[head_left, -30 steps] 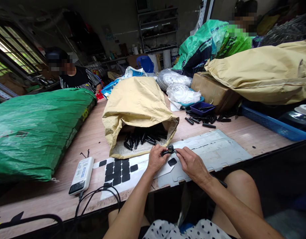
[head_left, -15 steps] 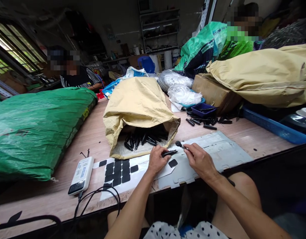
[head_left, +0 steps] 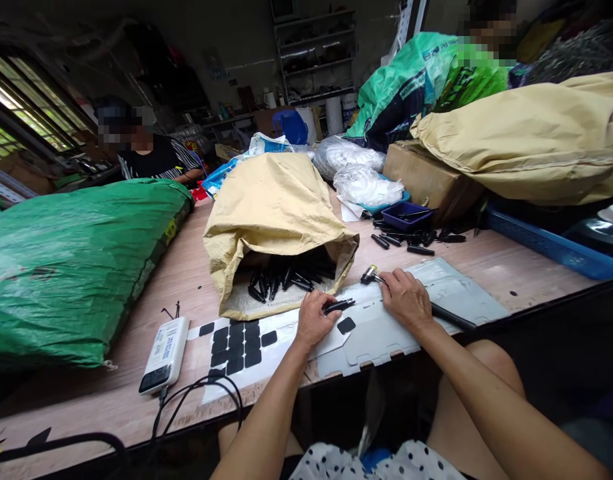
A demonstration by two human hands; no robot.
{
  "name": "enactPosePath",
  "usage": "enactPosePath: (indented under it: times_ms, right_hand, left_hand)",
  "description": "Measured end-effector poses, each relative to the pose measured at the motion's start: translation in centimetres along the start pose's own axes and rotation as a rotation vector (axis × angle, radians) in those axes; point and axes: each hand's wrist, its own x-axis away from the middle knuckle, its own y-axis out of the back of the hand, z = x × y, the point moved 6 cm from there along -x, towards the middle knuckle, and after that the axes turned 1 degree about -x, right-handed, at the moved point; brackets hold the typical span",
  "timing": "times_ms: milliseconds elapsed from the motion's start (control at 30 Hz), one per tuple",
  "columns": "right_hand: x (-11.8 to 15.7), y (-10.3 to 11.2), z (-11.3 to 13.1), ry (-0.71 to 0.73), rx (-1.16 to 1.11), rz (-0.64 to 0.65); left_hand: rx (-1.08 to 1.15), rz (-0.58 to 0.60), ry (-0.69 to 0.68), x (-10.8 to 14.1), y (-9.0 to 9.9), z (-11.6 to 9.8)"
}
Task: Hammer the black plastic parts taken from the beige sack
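Note:
My left hand is closed on a slim black tube-like piece, perhaps more than one, over a white sheet. My right hand is wrapped round the metal shaft of a small hammer. Its black and yellow head points away to the left, and its black handle runs back to the right, low over a grey board. A loose black square pad lies between my hands. Several black pads sit in rows left of my left hand.
An open tan sack holding black pieces stands ahead. More black pieces lie near a purple tray. A white power bank with cables, a green sack and a blue tray flank the area. Two people are beyond.
My right hand has moved forward and turned palm down, and the hammer has been lowered toward the board, its handle now showing. My left hand stays put with its black piece.

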Motion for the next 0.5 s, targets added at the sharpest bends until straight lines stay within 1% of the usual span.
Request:
enactPosePath:
  times_ms: [133,200,267,300,333,400,433,467,500]
  right_hand:
    - [0.0,-0.1,0.1,-0.008,0.012,0.015]
    - [0.0,-0.1,0.1,-0.011,0.02,0.016]
    - [0.0,-0.1,0.1,-0.014,0.031,0.015]
    - [0.0,-0.1,0.1,-0.016,0.037,0.016]
    - [0.0,-0.1,0.1,-0.016,0.043,0.018]
    - [0.0,-0.2,0.1,-0.017,0.052,0.022]
    - [0.0,-0.2,0.2,-0.017,0.053,0.025]
    - [0.0,-0.2,0.2,-0.016,0.052,0.026]
    - [0.0,-0.2,0.2,-0.015,0.05,0.027]
  left_hand:
    - [0.034,0.012,-0.005,0.0,0.3,-0.3]
    - [0.098,0.011,-0.023,0.6,1.0,-1.3]
    - [0.188,0.043,-0.051,2.1,1.8,-3.1]
    - [0.236,0.094,-0.062,3.3,2.0,-4.2]
    - [0.282,0.176,-0.07,4.6,1.9,-5.3]
    - [0.35,0.413,-0.083,8.0,0.7,-6.9]
    - [0.363,0.536,-0.078,9.9,-0.3,-7.2]
    - [0.357,0.638,-0.056,11.7,-1.6,-7.0]
    - [0.33,0.712,-0.013,13.4,-3.0,-6.0]
